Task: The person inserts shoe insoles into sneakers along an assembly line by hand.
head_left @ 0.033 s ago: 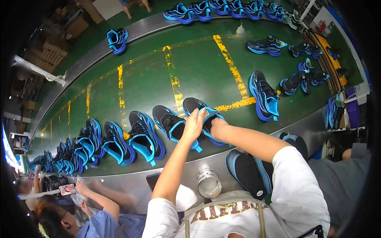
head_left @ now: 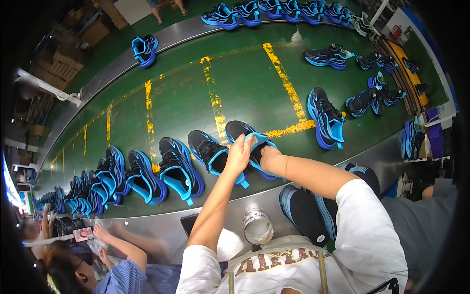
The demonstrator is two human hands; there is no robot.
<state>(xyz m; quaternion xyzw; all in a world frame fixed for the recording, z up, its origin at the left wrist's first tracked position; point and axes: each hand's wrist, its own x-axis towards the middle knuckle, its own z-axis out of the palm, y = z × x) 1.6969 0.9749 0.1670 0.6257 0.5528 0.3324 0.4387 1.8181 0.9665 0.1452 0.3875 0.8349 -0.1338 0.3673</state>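
Both hands [head_left: 239, 154] touch a black-and-blue sneaker [head_left: 237, 129] on a green table [head_left: 183, 105] beside a row of similar shoes [head_left: 172, 153].

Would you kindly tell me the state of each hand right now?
Left hand: closed, holding the light-blue fabric lining of a black-and-blue sneaker.
Right hand: fingers hidden inside that sneaker's opening; open or closed cannot be told.
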